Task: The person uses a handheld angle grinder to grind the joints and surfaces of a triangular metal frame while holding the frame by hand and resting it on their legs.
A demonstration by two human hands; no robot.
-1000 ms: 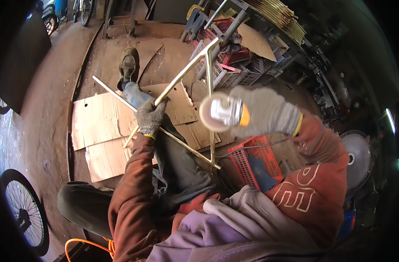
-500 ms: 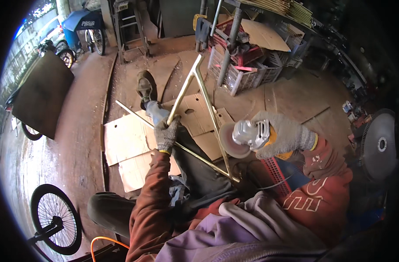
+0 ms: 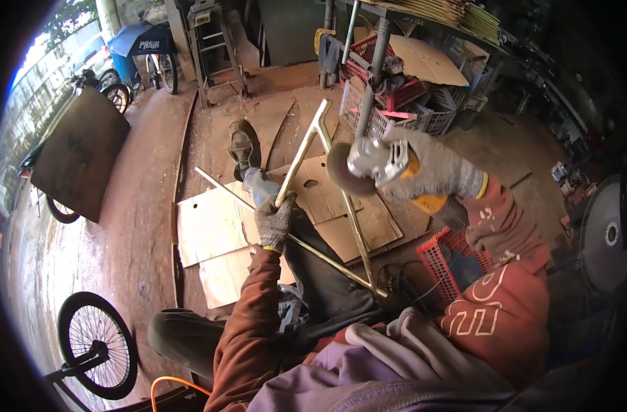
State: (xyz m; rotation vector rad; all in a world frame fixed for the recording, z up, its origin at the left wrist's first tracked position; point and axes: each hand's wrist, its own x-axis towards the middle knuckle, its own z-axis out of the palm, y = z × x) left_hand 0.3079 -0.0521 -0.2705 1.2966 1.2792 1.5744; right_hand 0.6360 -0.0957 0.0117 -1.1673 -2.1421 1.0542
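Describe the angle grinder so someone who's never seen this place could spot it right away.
Find the flattened cardboard on the floor, with a tubular brassy frame held over it. At the frame's right side in the picture, the gloved right hand holds the angle grinder. Unlike the slim frame, it has a chunky silver head and round brown disc.

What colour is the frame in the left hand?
The frame is pale gold with a metallic shine; head view.

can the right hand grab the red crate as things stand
Probably not: the right hand is wrapped around the angle grinder, so it looks occupied, though the red crate seems near, partly hidden behind the right sleeve.
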